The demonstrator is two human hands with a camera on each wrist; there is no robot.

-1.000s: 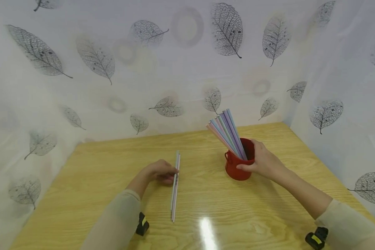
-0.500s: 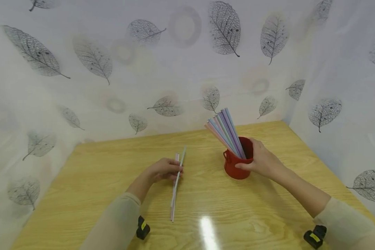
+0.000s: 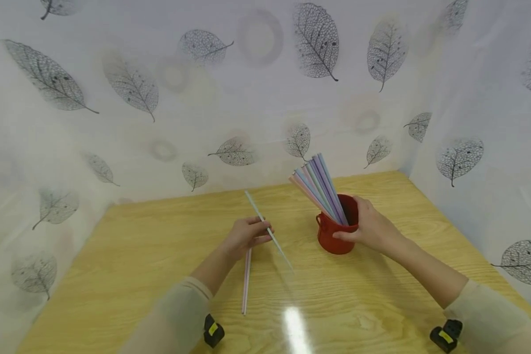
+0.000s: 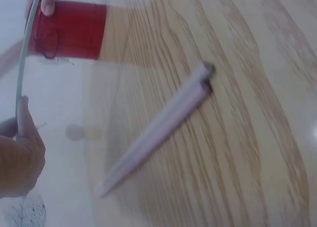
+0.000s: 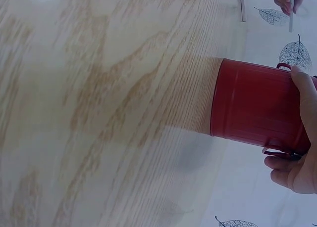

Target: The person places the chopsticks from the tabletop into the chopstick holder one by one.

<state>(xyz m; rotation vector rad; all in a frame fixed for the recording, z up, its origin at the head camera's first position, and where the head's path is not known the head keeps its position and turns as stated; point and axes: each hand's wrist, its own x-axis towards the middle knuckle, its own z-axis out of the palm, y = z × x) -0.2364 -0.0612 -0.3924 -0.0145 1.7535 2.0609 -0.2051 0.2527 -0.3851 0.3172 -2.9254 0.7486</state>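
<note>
My left hand (image 3: 248,236) pinches a pale green straw (image 3: 280,248) and holds it slanted above the table, its near end pointing right. Two pinkish straws (image 3: 246,287) lie side by side on the wood below that hand; in the left wrist view the same pair (image 4: 153,130) looks blurred. My right hand (image 3: 373,226) grips the rim of a red bucket (image 3: 336,241), thumb on the outer wall, fingers over the far side. Several pastel straws (image 3: 320,187) in pink, blue, green and purple lean left inside the bucket. Small handle loops stick out from its sides.
The wooden table (image 3: 159,236) ends at a pale curtain (image 3: 248,98) printed with leaves, which also hangs along both sides. Black devices with yellow labels sit at the left wrist (image 3: 214,332) and right wrist (image 3: 446,336).
My left hand has lifted the pale green straw off the other two and moved right and away, turning the straw to slant the other way. My right hand stays on the bucket.
</note>
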